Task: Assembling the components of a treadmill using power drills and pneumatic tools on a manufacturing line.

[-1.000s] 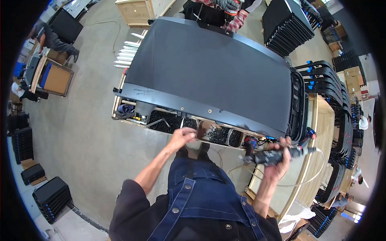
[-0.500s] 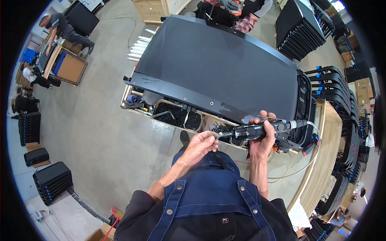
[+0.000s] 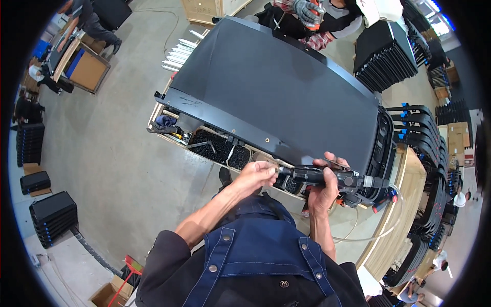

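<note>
My right hand [image 3: 323, 190] grips a black pneumatic screwdriver [image 3: 327, 177], held level with its tip pointing left and a clear air hose [image 3: 381, 233] trailing from its right end. My left hand [image 3: 257, 174] pinches at the tool's tip; any screw between the fingers is too small to see. Both hands hover at the near edge of a large dark flat panel [image 3: 286, 87] lying across a work table. Below that edge run wooden bins [image 3: 225, 152] filled with black screws.
A person in grey gloves [image 3: 307, 10] works at the panel's far side. Stacks of black panels [image 3: 383, 56] stand at the upper right, racks [image 3: 424, 143] on the right, black cases [image 3: 51, 215] on the floor at left. Other people stand at a bench [image 3: 82, 66] far left.
My left hand left the screw bins and came up to the tool's tip. My right hand brought the screwdriver from lower right up toward the panel edge.
</note>
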Available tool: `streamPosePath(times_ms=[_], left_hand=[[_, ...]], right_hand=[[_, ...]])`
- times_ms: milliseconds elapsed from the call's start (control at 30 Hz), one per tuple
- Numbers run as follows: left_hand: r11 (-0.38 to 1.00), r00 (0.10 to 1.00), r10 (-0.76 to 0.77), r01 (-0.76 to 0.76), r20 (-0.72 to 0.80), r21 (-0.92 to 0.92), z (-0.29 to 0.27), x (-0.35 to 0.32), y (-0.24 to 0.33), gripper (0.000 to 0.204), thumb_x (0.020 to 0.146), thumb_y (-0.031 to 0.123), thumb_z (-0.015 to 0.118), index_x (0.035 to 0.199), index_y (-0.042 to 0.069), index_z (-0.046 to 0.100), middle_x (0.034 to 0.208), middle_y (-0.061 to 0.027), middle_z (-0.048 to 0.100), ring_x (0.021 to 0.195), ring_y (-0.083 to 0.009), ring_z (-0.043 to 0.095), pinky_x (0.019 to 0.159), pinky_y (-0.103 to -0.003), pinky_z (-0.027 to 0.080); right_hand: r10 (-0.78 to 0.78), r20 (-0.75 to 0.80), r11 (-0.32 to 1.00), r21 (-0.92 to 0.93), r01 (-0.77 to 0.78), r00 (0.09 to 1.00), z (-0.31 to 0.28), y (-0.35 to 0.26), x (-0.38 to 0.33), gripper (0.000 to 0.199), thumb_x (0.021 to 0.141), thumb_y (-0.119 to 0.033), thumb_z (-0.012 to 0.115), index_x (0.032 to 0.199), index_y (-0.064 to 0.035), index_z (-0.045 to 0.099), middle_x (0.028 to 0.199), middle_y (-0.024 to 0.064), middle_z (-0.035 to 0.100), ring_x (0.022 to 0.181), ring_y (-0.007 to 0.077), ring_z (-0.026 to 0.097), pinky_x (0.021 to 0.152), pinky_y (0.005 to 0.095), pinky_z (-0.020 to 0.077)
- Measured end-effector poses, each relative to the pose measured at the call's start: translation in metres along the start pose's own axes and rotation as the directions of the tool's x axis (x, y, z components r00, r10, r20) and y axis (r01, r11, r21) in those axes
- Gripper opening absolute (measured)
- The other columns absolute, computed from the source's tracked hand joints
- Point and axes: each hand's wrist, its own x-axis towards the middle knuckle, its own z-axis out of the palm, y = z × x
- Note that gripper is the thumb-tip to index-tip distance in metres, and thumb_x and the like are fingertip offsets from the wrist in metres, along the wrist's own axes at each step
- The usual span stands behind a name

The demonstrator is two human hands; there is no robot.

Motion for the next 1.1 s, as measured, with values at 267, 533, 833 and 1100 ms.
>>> streamPosePath(times_ms=[267,533,833,1100], left_hand=[[0.432,0.987,-0.136,0.139,0.088,-0.891,0.011,0.06,0.006,0.027,0.099,0.035,0.063,0.089,0.01,0.063,0.08,0.0008,0.065,0.063,-0.0087,0.06,0.056,-0.021,0.053],[0.976,0.814,0.036,-0.154,-0.58,-0.155,-0.033,0.037,0.017,0.064,0.091,0.058,0.067,0.11,-0.003,0.056,0.096,-0.0093,0.063,0.075,-0.0177,0.067,0.068,-0.031,0.059],[0.927,0.672,0.26,-0.375,-0.693,-0.016,-0.055,0.063,0.021,0.059,0.091,0.045,0.072,0.107,-0.01,0.058,0.091,-0.0136,0.067,0.07,-0.017,0.066,0.064,-0.031,0.059],[0.92,0.676,0.264,-0.391,-0.689,-0.032,-0.059,0.059,0.009,0.064,0.089,0.051,0.073,0.113,-0.006,0.057,0.09,-0.0101,0.064,0.069,-0.0155,0.064,0.061,-0.029,0.058]], right_hand=[[-0.18,0.356,0.945,-0.196,0.262,0.917,0.069,0.039,0.04,0.047,0.084,0.005,0.069,0.124,-0.0064,0.049,0.124,0.0204,0.062,0.105,0.0311,0.069,0.098,0.0463,0.0537],[0.044,0.676,0.937,-0.282,0.204,0.735,0.094,0.053,0.072,0.045,0.076,0.017,0.063,0.114,-0.0036,0.05,0.116,0.0187,0.064,0.103,0.0281,0.069,0.093,0.0426,0.0569],[0.183,0.755,0.895,-0.394,0.212,0.63,0.098,0.063,0.087,0.043,0.078,0.008,0.071,0.116,-0.0031,0.054,0.121,0.018,0.068,0.114,0.0275,0.064,0.1,0.0425,0.0513],[0.194,0.633,0.932,-0.358,0.061,0.749,0.094,0.07,0.074,0.063,0.079,-0.011,0.083,0.131,-0.0024,0.05,0.131,0.0184,0.063,0.119,0.0281,0.063,0.105,0.0404,0.0471]])
